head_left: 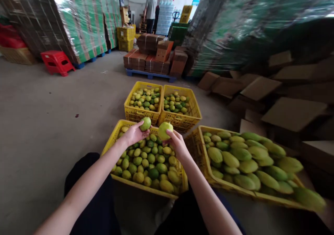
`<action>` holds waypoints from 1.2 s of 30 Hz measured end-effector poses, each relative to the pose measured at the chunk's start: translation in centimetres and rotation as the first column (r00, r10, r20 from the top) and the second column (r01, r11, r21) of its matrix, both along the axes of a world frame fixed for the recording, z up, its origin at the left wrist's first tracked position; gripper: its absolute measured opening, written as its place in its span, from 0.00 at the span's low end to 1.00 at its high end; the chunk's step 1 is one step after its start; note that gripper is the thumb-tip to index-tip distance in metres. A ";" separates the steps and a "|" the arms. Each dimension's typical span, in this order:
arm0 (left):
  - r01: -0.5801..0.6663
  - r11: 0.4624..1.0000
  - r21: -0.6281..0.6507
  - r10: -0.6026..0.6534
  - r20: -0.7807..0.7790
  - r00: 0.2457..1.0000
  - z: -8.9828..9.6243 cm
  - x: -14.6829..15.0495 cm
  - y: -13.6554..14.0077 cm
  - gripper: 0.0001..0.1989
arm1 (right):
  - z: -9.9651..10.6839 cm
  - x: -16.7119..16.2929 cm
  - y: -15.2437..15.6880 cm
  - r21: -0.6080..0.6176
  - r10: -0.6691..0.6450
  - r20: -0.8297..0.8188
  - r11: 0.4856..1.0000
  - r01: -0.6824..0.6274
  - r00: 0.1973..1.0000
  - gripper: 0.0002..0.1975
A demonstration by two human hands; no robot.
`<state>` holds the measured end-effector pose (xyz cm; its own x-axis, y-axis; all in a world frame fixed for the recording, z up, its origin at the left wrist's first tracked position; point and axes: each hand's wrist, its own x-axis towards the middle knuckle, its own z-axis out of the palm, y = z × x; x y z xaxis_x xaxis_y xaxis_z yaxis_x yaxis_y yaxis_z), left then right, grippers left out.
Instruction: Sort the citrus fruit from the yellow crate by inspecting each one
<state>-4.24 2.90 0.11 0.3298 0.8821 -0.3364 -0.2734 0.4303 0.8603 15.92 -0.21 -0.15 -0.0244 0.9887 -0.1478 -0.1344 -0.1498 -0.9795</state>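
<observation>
My left hand [136,134] is closed around a green lemon [145,124], held up between thumb and fingers. A larger, yellow-green lemon [165,130] is in my right hand [177,142], gripped from its right side. Both fruits are close together but apart, above the back part of a yellow plastic crate [142,187]. That crate stands between my legs and holds many green and yellow lemons [151,158]. My forearms cover parts of its left and right rims.
Two more yellow crates [143,111] of lemons stand just beyond. At right, another crate [203,155] is piled with green-yellow fruit. Cardboard boxes [294,113] litter the right side. Flattened cartons lie on a blue pallet [150,75]. A red stool [57,61] and a person [150,10] are farther back.
</observation>
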 end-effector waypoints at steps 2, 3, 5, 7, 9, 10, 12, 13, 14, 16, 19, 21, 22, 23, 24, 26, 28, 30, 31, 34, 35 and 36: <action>0.018 0.994 0.112 -0.015 -0.030 0.999 0.0 1.0 0.0 0.22 | 0.1 0.2 -0.1 0.003 -0.038 -0.020 0.999 0.038 0.999 0.22; 0.012 0.985 0.170 -0.005 -0.044 0.999 0.1 1.4 0.0 0.22 | 0.2 0.3 -0.2 -0.010 -0.049 -0.044 0.999 0.049 0.998 0.22; -0.032 0.961 0.274 0.054 -0.071 0.996 0.2 1.9 0.0 0.20 | 0.6 0.5 -0.3 -0.045 -0.050 -0.098 0.998 0.045 0.994 0.22; -0.086 0.932 0.353 0.134 -0.112 0.985 0.3 2.1 -0.1 0.20 | 1.0 0.8 -0.4 -0.030 -0.037 -0.111 0.999 0.034 0.993 0.21; -0.112 0.909 0.401 0.193 -0.169 0.966 0.4 2.1 -0.2 0.23 | 1.4 1.0 -0.6 0.046 -0.043 -0.052 0.998 0.046 0.998 0.20; -0.111 0.902 0.418 0.210 -0.199 0.957 0.4 1.9 -0.4 0.25 | 1.6 1.0 -0.7 0.097 -0.061 -0.003 0.993 0.061 0.998 0.20; -0.095 0.885 0.456 0.228 -0.247 0.942 0.3 1.6 -0.7 0.29 | 1.7 0.7 -0.9 0.215 -0.138 0.114 0.970 0.111 0.984 0.22; -0.084 0.873 0.481 0.230 -0.254 0.939 0.3 1.5 -0.9 0.30 | 1.7 0.4 -1.0 0.283 -0.198 0.174 0.948 0.144 0.965 0.25; -0.077 0.855 0.512 0.233 -0.248 0.940 0.3 1.4 -1.2 0.31 | 1.7 0.0 -1.2 0.351 -0.261 0.229 0.921 0.171 0.938 0.28; -0.076 0.810 0.582 0.249 -0.223 0.942 0.3 1.1 -1.7 0.32 | 1.5 -0.8 -1.5 0.458 -0.354 0.313 0.869 0.186 0.881 0.31; -0.065 0.761 0.645 0.288 -0.247 0.925 0.7 0.8 -2.3 0.32 | 1.4 -1.9 -1.9 0.500 -0.359 0.353 0.853 0.150 0.864 0.31; -0.053 0.754 0.655 0.300 -0.271 0.915 1.1 0.5 -2.5 0.33 | 1.3 -2.3 -1.9 0.519 -0.355 0.344 0.844 0.139 0.870 0.30; -0.049 0.749 0.661 0.299 -0.270 0.915 1.2 0.4 -2.5 0.33 | 1.2 -2.3 -1.9 0.538 -0.362 0.336 0.831 0.138 0.869 0.30; -0.047 0.738 0.673 0.297 -0.261 0.918 1.3 0.2 -2.4 0.33 | 1.1 -2.3 -1.9 0.562 -0.371 0.331 0.816 0.135 0.868 0.30; -0.046 0.719 0.693 0.296 -0.247 0.923 1.3 0.1 -2.3 0.32 | 0.9 -2.2 -1.8 0.585 -0.380 0.327 0.800 0.130 0.865 0.29; -0.044 0.662 0.748 0.292 -0.203 0.935 1.1 -0.1 -2.0 0.30 | 0.6 -2.0 -1.7 0.620 -0.388 0.323 0.776 0.116 0.863 0.28; -0.062 0.591 0.805 0.283 -0.135 0.950 0.7 -0.2 -1.7 0.26 | 0.2 -1.7 -1.6 0.649 -0.397 0.327 0.754 0.102 0.857 0.27; -0.095 0.536 0.839 0.270 -0.063 0.961 0.4 -0.1 -1.4 0.24 | 0.0 -1.6 -1.5 0.689 -0.426 0.320 0.718 0.101 0.846 0.26; -0.112 0.522 0.845 0.263 -0.034 0.964 0.3 -0.1 -1.3 0.23 | 0.0 -1.5 -1.6 0.706 -0.439 0.310 0.701 0.106 0.843 0.26; -0.141 0.547 0.825 0.237 0.009 0.971 0.6 -0.1 -1.4 0.23 | 0.5 -1.6 -1.8 0.697 -0.387 0.250 0.708 0.112 0.888 0.28; -0.142 0.576 0.805 0.226 0.010 0.974 0.8 0.0 -1.6 0.23 | 0.8 -1.7 -1.9 0.670 -0.323 0.214 0.735 0.102 0.922 0.29; -0.138 0.615 0.776 0.208 0.009 0.978 1.1 0.0 -1.8 0.24 | 1.1 -1.9 -2.0 0.630 -0.246 0.169 0.772 0.088 0.954 0.29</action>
<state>-4.24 1.12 1.19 0.1481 0.8672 0.4755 -0.1929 -0.4463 0.8739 14.04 -2.24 0.95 0.1059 0.8558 0.5063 0.1381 0.4916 -0.8598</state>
